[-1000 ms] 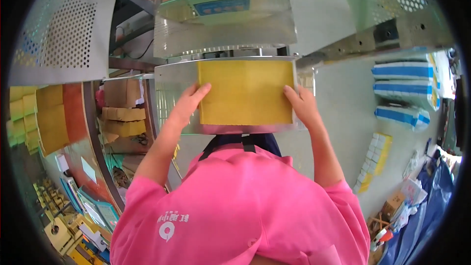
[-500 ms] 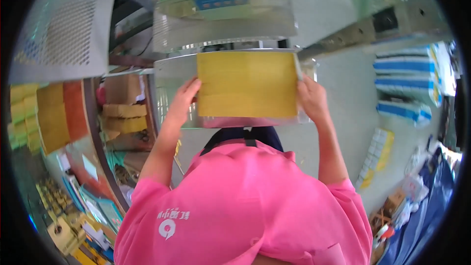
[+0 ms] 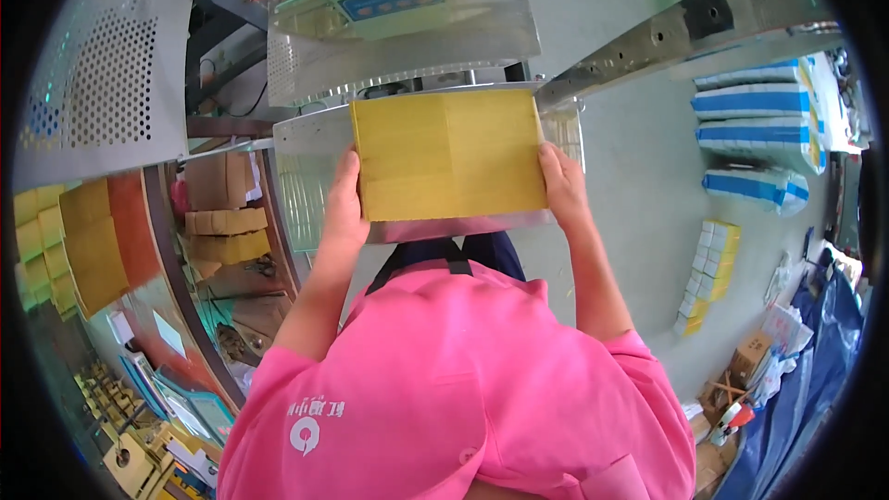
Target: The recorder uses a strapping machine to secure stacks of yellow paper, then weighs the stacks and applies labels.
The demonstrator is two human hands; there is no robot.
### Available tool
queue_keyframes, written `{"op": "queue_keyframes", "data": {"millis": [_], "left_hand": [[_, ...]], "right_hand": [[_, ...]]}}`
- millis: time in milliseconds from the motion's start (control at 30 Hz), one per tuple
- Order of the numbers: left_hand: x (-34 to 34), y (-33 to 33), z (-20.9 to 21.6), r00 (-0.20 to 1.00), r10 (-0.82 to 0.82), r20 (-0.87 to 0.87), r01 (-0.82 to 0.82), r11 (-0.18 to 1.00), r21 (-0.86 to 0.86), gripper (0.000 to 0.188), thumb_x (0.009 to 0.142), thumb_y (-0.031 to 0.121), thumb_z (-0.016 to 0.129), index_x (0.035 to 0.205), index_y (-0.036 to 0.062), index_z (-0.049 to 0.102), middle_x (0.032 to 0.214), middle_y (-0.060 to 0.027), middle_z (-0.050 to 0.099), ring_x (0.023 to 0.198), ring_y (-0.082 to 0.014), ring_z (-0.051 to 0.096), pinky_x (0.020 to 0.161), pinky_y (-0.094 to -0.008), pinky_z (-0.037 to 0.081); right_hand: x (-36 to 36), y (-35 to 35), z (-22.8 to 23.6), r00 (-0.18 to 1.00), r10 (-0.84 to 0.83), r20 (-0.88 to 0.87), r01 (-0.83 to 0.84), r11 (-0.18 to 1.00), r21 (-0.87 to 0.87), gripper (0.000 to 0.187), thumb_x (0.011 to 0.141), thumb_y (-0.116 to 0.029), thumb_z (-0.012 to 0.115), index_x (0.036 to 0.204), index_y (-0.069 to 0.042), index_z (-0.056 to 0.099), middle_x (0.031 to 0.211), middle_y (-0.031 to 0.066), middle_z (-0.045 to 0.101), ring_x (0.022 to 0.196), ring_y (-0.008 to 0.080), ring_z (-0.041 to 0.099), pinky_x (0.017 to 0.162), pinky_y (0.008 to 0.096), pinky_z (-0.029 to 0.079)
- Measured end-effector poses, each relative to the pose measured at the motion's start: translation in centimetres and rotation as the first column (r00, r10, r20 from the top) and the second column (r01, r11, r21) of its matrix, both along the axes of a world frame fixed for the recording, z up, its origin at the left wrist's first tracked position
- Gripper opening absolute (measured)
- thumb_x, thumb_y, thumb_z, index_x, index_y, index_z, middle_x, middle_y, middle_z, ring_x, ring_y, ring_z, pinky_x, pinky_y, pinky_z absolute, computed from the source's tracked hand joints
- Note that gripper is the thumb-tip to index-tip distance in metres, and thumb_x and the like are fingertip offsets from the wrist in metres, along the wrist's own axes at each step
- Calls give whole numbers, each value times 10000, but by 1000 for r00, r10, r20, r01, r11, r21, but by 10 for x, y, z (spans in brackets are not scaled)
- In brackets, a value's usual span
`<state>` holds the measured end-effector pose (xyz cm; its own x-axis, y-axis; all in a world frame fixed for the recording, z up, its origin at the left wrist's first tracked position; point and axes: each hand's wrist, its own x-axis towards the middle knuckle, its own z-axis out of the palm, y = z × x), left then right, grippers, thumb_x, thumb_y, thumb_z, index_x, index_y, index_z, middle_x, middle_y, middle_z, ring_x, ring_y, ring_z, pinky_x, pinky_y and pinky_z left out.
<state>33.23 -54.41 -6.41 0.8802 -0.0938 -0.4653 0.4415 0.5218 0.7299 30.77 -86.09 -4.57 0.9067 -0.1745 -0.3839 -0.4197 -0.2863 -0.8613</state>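
A wide yellow rectangular block (image 3: pixel 451 156), papery or card-like, spans the gap between my hands. A faint seam runs down its middle. Its left end rests against my left hand (image 3: pixel 346 199), whose fingers partly disappear behind the edge. My right hand (image 3: pixel 563 183) grips the opposite end, thumb on the near face and other fingers mostly hidden. Beneath and behind the block lies a shiny metal machine bed (image 3: pixel 315 143), partly covered by it. Beyond that, a clear tilted guard panel (image 3: pixel 398 46) carries a blue label.
At left stand a perforated metal panel (image 3: pixel 111 65) and a rack with brown cardboard (image 3: pixel 227 222). A drilled metal beam (image 3: pixel 681 26) crosses the upper right. Blue-and-white wrapped packs (image 3: pixel 750 120) and white-and-yellow blocks (image 3: pixel 711 268) lie on the right-hand floor, near a blue tarp (image 3: pixel 801 398).
Both hands still hold the yellow block at its two ends. The whole view has shifted slightly, so the block and machine appear a little further left.
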Motion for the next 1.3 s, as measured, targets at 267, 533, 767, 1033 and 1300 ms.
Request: {"op": "queue_keyframes", "data": {"millis": [267, 533, 767, 1033, 1300], "left_hand": [[1, -5, 8, 999, 43, 22, -43, 999, -17, 457, 1003, 366, 459, 1344, 61, 469, 1276, -59, 554, 1179, -170, 527, 998, -335, 412], [9, 5, 21, 998, 27, -56, -27, 1000, 4, 427, 970, 264, 548, 1328, 40, 483, 1208, -65, 593, 1105, -169, 573, 960, -310, 452], [13, 11, 5, 998, -27, -61, 21, 995, -100, 417, 933, 217, 606, 1309, 57, 521, 1183, -36, 617, 1066, -147, 583, 927, -304, 469], [18, 22, 16, 994, -85, -74, 92, 990, 105, 386, 929, 277, 618, 1261, 89, 563, 1116, -3, 627, 998, -112, 584, 881, -264, 442], [19, 11, 3, 996, -77, 42, 72, 992, 101, 436, 942, 278, 568, 1311, 63, 483, 1218, -31, 565, 1128, -153, 523, 991, -320, 393]], "right_hand": [[4, 17, 5, 979, -202, 13, 183, 913, 365, 397, 1004, -254, 435, 1235, 28, 592, 1157, 77, 640, 1074, 154, 570, 936, 266, 427], [8, 19, 4, 975, -222, 23, 210, 948, 237, 396, 1006, -260, 432, 1260, 14, 566, 1185, 78, 611, 1065, 149, 567, 918, 281, 445], [7, 7, 9, 986, -165, -18, 164, 949, 268, 394, 1012, -278, 437, 1270, -8, 560, 1198, 49, 597, 1061, 145, 571, 886, 298, 463], [24, -3, 15, 997, -13, -77, 36, 951, 307, 359, 984, -260, 513, 1290, -83, 577, 1162, 3, 617, 1046, 99, 564, 831, 279, 469], [19, 4, -2, 999, -52, -2, 49, 927, 373, 365, 999, -238, 474, 1285, -32, 568, 1193, 48, 615, 1072, 105, 554, 869, 263, 460]]}}
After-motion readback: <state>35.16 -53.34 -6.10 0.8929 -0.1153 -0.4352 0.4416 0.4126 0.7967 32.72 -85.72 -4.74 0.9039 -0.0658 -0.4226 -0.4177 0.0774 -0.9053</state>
